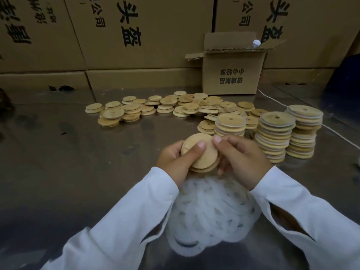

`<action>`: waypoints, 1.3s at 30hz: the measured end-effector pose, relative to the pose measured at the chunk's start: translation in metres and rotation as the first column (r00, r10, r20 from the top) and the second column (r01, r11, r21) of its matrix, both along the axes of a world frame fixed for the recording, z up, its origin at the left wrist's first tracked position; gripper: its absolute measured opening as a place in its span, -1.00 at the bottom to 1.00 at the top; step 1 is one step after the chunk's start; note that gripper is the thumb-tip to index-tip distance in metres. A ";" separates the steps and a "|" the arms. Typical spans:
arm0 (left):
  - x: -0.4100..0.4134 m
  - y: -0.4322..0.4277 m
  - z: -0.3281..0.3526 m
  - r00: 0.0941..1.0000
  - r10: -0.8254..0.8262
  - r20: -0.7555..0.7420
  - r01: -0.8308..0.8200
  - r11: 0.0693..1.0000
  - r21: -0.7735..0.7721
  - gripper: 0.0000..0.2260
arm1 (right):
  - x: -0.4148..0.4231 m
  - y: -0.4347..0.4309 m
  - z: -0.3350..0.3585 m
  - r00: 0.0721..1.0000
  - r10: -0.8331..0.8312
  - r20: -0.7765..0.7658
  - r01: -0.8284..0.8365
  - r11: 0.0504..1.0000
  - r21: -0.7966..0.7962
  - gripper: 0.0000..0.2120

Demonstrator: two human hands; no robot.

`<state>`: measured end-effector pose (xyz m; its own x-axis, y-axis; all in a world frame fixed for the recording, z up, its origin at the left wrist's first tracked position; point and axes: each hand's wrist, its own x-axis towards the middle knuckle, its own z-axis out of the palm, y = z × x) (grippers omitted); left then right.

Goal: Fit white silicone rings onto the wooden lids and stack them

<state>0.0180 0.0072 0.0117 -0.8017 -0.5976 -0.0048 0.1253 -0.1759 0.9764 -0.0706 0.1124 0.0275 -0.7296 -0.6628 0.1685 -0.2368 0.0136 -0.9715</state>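
My left hand [176, 158] grips a small stack of round wooden lids [204, 158], its thumb pressed across the top lid. From the right, my right hand [239, 154] holds the same stack, thumb on the top lid's edge and fingers curled under. Right below my hands lies a heap of white silicone rings [210, 213] on the metal table. Three tall stacks of ringed lids [274, 137] stand to the right. Loose bare lids [175, 106] are spread across the middle of the table.
A steel table [78, 162] carries everything. An open cardboard box [231, 75] with a bottle inside stands at the back right. Large printed cartons [136, 36] wall off the far side. A white cord [276, 100] runs along the right.
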 end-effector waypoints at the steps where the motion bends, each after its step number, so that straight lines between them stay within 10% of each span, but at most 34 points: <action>1: -0.001 -0.002 -0.001 1.000 0.001 0.000 -0.001 1.000 0.025 -0.77 | -0.005 0.002 0.002 1.000 -0.022 -0.014 0.022 0.999 0.027 -0.78; 6: -0.002 -0.008 -0.006 0.999 -0.043 0.010 0.044 0.998 -0.035 -0.77 | -0.028 0.025 0.004 0.940 0.169 -0.296 -0.026 0.901 0.433 -0.90; 11: -0.001 -0.010 -0.009 0.991 -0.132 -0.003 0.131 0.987 -0.098 -0.74 | -0.029 0.032 0.000 0.891 0.399 -0.216 -0.207 0.782 0.588 -0.86; 28: 0.003 -0.015 0.004 0.964 -0.204 -0.171 0.238 0.948 0.213 -0.79 | -0.030 0.042 0.020 0.878 0.465 -0.110 -0.448 0.881 0.151 -0.91; 39: -0.001 -0.003 0.010 0.948 -0.318 -0.010 0.307 0.906 0.290 -0.45 | -0.005 0.017 0.008 0.988 0.147 0.043 -0.140 0.980 -0.144 -0.94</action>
<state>0.0170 0.0044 0.0217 -0.9434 -0.2852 -0.1694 -0.0161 -0.4706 0.8822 -0.0760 0.1292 0.0357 -0.6389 -0.7337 0.2312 -0.1746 -0.1544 -0.9725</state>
